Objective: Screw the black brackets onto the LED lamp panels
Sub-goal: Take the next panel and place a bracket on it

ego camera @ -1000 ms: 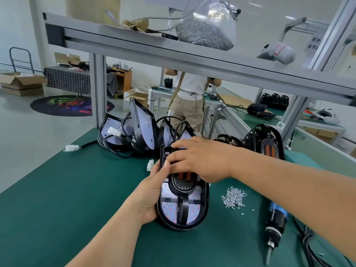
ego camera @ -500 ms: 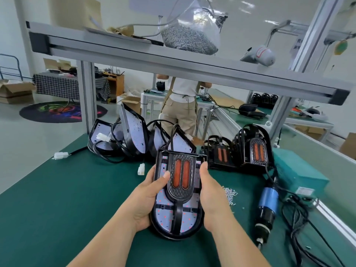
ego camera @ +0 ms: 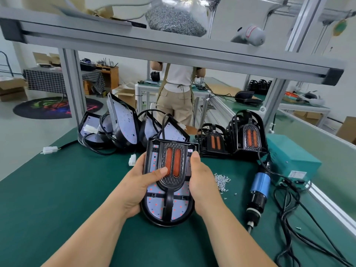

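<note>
An LED lamp panel [ego camera: 154, 206] in a black shell, with red dots on its white board, is tilted up off the green table between both hands. A black bracket [ego camera: 172, 180] with two orange strips lies on top of it. My left hand [ego camera: 139, 183] grips the panel's left edge, thumb pressing on the bracket. My right hand [ego camera: 202, 185] holds the right edge, thumb along the side. A small pile of screws [ego camera: 222, 179] lies just right of my right hand. An electric screwdriver [ego camera: 257, 193] with a blue band rests on the table further right.
Several bare panels [ego camera: 123, 122] with cables lean at the back left, several stacked brackets [ego camera: 248, 132] at the back right. A teal power box [ego camera: 292, 157] and tangled cords [ego camera: 294, 214] fill the right side. An aluminium shelf beam [ego camera: 173, 54] runs overhead. A person stands at another bench behind.
My right hand came off the top of the bracket and moved to the panel's right edge. Both hands lifted and tilted the panel toward me; the view shifted right.
</note>
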The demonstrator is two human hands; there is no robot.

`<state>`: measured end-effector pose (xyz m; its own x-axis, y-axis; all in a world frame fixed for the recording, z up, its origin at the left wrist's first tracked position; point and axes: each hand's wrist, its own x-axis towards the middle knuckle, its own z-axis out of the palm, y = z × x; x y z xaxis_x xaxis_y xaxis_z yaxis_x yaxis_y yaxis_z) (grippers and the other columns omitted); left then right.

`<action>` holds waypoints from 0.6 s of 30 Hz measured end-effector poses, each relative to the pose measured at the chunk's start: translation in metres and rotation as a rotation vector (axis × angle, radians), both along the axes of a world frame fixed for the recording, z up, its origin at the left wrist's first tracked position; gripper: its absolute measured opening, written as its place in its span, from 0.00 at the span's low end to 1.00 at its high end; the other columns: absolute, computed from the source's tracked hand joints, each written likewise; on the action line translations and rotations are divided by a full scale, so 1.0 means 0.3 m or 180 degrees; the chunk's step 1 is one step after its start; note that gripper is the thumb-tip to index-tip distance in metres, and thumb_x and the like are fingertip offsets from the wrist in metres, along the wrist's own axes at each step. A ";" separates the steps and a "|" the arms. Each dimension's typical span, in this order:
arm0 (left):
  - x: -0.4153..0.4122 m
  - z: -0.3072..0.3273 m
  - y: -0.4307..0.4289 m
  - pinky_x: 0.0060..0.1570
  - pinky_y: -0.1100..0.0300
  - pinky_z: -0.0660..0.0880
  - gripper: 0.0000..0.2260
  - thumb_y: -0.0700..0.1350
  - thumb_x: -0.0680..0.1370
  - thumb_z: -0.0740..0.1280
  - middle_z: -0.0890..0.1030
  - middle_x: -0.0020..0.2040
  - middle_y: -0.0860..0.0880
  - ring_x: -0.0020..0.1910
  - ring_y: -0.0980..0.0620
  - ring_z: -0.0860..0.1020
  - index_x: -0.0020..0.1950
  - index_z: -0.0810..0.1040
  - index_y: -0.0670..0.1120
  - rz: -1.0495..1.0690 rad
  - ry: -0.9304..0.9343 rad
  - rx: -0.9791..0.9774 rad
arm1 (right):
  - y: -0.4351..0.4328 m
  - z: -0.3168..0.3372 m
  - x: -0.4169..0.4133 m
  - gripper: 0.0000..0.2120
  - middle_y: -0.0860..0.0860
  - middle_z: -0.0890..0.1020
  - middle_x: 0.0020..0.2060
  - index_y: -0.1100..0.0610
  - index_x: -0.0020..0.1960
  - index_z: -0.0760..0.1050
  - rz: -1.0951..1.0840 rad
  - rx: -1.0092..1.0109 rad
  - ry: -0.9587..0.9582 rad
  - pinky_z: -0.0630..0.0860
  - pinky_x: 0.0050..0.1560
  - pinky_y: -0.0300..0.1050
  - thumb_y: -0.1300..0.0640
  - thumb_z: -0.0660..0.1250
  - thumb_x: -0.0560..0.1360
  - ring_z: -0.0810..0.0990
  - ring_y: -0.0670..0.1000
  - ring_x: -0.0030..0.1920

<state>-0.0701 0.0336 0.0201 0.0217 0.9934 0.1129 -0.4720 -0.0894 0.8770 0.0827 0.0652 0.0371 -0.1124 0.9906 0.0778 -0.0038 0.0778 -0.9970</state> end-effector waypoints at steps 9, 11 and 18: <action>0.003 -0.008 0.003 0.45 0.51 0.82 0.17 0.38 0.69 0.74 0.84 0.57 0.40 0.52 0.42 0.85 0.55 0.82 0.51 0.0143 -0.0160 -0.0048 | -0.011 0.007 0.001 0.27 0.43 0.87 0.44 0.50 0.49 0.85 0.0196 -0.0095 -0.0121 0.77 0.45 0.37 0.33 0.55 0.78 0.85 0.41 0.45; -0.001 -0.009 0.008 0.43 0.50 0.82 0.22 0.39 0.69 0.73 0.85 0.56 0.41 0.50 0.43 0.85 0.62 0.78 0.49 0.0413 -0.0322 -0.0136 | -0.032 0.001 -0.010 0.29 0.46 0.87 0.48 0.52 0.55 0.82 0.0356 -0.0192 -0.0032 0.79 0.55 0.44 0.29 0.62 0.71 0.85 0.46 0.51; -0.011 -0.009 0.007 0.38 0.49 0.82 0.24 0.41 0.67 0.74 0.86 0.52 0.40 0.46 0.42 0.86 0.62 0.76 0.47 0.0512 -0.0399 -0.0223 | -0.060 -0.041 -0.014 0.19 0.56 0.86 0.54 0.59 0.62 0.78 0.1030 -0.0277 0.0549 0.79 0.60 0.52 0.71 0.71 0.73 0.84 0.57 0.57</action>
